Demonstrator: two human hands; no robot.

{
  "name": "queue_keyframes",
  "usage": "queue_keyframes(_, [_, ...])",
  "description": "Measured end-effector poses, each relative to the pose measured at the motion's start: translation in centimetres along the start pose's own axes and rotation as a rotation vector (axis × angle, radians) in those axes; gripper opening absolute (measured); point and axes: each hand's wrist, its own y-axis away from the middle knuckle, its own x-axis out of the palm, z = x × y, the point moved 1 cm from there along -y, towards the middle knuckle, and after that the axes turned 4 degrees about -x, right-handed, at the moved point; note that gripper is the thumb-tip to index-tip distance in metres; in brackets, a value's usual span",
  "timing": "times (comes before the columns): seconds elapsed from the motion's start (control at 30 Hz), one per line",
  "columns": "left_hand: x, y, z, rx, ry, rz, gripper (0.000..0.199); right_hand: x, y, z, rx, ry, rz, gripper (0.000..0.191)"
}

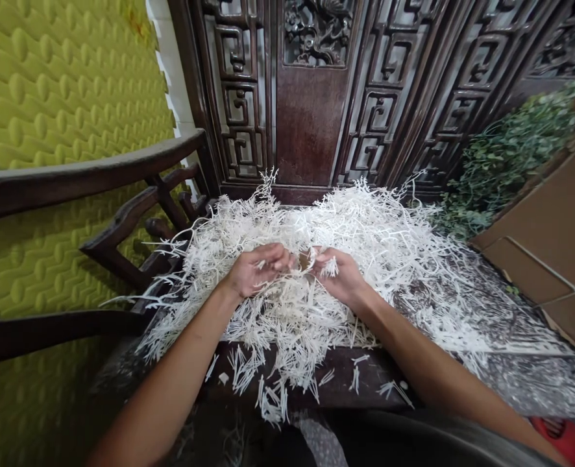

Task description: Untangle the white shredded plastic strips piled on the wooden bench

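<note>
Two hands: a bare left hand [257, 271] and a bare right hand [340, 277], nearly touching above the middle of the heap.
Left fingers [272, 256]: curled closed on a thin white twig [261, 264].
Right fingers [322, 259]: bent inward, pinching a small white sprig [330, 267].
Main heap: a tangled mass of white branching sprigs [375, 227], spread along a dark wooden bench [385, 366] and under both hands.
Loose bits: short white sprig pieces [272, 405] lie scattered on the bench's near edge.
Behind: a dark carved wooden lattice screen [311, 123] stands beyond the bench.
Left side: a dark wooden chair arm [83, 165] stands before a yellow-green padded wall [48, 110].
Right side: trailing green foliage [501, 162] sits beside a brown cardboard sheet [545, 240].
</note>
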Motion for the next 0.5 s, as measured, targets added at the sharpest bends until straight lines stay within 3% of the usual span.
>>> queue_keyframes(0.1, [0.3, 0.2, -0.5, 0.072, -0.036, -0.085, 0.027, -0.1, 0.0, 0.1, -0.007, -0.092, -0.053, 0.019])
queue_keyframes(0.2, [0.7, 0.0, -0.5, 0.045, -0.171, -0.045, 0.017, -0.1, -0.2, -0.3, -0.007, 0.018, -0.037, 0.014])
queue_keyframes(0.33, [1.0, -0.4, 0.0, 0.004, -0.281, -0.061, 0.019, -0.4, -0.5, -0.9, -0.011, 0.188, -0.001, 0.007])
queue_keyframes(0.5, [1.0, -0.5, 0.2, 0.036, -0.342, -0.057, 0.012, -0.4, -0.3, -1.0, 0.059, 0.272, 0.058, 0.011])
